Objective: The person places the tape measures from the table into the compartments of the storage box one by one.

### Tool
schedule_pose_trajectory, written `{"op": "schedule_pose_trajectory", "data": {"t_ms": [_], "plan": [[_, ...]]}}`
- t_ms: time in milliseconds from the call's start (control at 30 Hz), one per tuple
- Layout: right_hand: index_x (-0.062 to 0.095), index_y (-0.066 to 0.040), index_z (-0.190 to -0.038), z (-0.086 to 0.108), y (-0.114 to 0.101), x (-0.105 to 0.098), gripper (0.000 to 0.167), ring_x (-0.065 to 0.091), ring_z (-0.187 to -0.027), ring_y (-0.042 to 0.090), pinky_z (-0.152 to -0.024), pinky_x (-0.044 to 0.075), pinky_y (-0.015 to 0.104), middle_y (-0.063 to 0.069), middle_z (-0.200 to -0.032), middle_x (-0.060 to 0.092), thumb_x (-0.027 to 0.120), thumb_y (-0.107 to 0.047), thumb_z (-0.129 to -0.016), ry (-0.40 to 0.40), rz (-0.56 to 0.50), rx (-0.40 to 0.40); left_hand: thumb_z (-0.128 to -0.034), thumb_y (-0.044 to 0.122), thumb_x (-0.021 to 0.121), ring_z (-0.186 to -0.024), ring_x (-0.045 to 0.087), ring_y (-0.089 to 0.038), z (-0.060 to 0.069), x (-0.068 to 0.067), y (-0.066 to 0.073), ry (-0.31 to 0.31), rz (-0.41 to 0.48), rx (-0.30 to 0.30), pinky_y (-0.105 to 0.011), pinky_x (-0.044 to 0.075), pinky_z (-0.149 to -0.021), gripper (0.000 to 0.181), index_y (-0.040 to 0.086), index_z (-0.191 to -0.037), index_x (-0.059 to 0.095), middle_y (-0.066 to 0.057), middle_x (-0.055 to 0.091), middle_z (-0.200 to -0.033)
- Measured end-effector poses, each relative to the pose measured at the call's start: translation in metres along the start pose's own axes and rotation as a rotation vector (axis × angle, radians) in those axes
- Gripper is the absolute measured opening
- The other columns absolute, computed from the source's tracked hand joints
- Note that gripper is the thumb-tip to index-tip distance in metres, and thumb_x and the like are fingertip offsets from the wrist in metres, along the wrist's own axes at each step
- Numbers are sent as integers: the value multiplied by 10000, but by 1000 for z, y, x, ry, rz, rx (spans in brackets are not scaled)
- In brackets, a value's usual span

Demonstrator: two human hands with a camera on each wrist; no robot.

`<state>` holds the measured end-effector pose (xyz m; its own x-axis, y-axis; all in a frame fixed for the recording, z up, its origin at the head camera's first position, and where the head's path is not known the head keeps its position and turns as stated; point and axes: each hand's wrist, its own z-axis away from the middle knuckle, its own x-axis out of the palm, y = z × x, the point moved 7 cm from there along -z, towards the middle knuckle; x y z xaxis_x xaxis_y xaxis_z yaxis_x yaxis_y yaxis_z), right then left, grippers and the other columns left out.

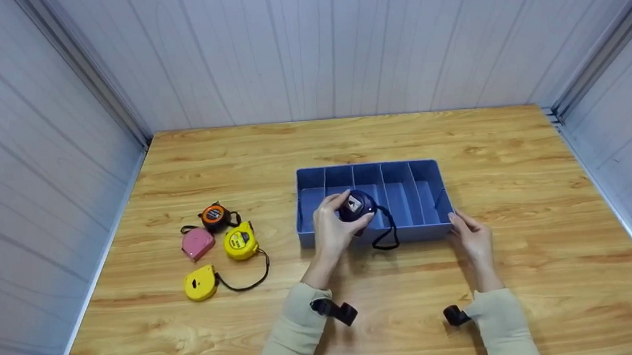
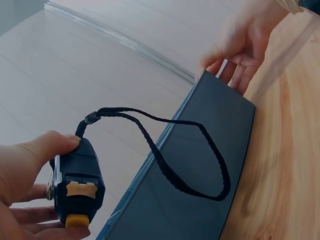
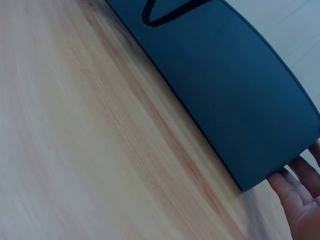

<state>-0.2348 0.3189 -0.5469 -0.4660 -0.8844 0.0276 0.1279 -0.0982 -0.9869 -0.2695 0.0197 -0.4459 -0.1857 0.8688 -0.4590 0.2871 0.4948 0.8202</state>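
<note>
My left hand grips a dark blue tape measure above the front edge of a blue divided box. In the left wrist view the tape measure shows an orange-tan button and a yellow piece below it, with thumb and fingers on opposite sides. Its black wrist strap dangles in a loop before the box's front wall. At the front right corner of the box, my right hand holds on, thumb near the rim and fingers along the end wall.
Left of the box lie a black-and-orange tape measure, a pink one, a yellow one with a label and another yellow one with a black cord. Pale panels wall the wooden table at back and sides.
</note>
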Motion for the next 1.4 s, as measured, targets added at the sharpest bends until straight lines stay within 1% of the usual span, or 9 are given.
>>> {"op": "schedule_pose_trajectory", "data": {"t_ms": [100,200,367,533,633,867,1067,1300,1400], "plan": [[510,54,-1179,-1,2,0,441,582,-949,224,-757,492,309,66,-1061,589,641,-157,-815,-8,-41,-18,-600,327,806,-950,562,-199,-2,4,3,4,10,9,-284,454,-809,593,35,-1089,637,-99,606,-1028],[625,-90,-1089,-4,9,-1,336,600,-913,183,-744,493,279,-7,-973,627,688,-189,-775,-18,-121,1,-602,319,807,-939,566,-192,-4,7,6,5,26,15,-273,457,-797,593,25,-1088,636,-95,609,-1020],[665,-156,-1023,-9,14,-3,261,607,-887,137,-710,500,243,-98,-877,635,696,-193,-767,-4,-120,-27,-602,316,807,-932,565,-179,-8,15,9,-6,45,0,-245,461,-783,593,28,-1091,635,-96,608,-1020],[634,-99,-1084,-8,12,-4,308,599,-906,154,-717,502,271,-115,-866,632,673,-176,-788,4,-89,-40,-605,322,805,-937,564,-176,-11,22,14,-16,52,-13,-249,465,-784,586,51,-1096,636,-95,609,-1026],[543,14,-1156,2,0,0,405,585,-943,185,-751,494,311,-112,-880,621,649,-162,-808,-13,-61,-33,-608,334,800,-936,564,-171,-13,27,18,-21,48,-6,-253,460,-791,586,55,-1096,637,-84,612,-1018],[627,-67,-1093,-1,5,-1,335,597,-926,191,-712,505,283,-42,-945,638,684,-167,-778,-37,-147,-22,-609,327,801,-934,568,-178,-16,36,23,-14,61,-1,-232,450,-799,597,24,-1095,631,-88,613,-1007],[645,-131,-1079,-2,8,-1,322,587,-948,165,-722,494,234,-58,-968,633,690,-219,-772,-39,-127,6,-598,307,811,-924,576,-192,-20,45,25,-1,72,-7,-221,445,-807,586,7,-1071,640,-103,621,-989],[570,-22,-1145,2,1,0,383,595,-923,162,-755,493,311,-130,-853,632,656,-172,-803,-21,-92,9,-615,315,799,-925,576,-178,-27,56,32,-9,56,8,-215,445,-797,577,14,-1080,636,-88,624,-993],[634,-141,-1075,3,2,0,271,610,-850,96,-748,496,317,-149,-830,626,650,-183,-808,-15,-83,28,-624,323,793,-925,573,-176,-29,60,37,-21,44,18,-211,448,-784,576,18,-1085,634,-87,621,-997]]}}
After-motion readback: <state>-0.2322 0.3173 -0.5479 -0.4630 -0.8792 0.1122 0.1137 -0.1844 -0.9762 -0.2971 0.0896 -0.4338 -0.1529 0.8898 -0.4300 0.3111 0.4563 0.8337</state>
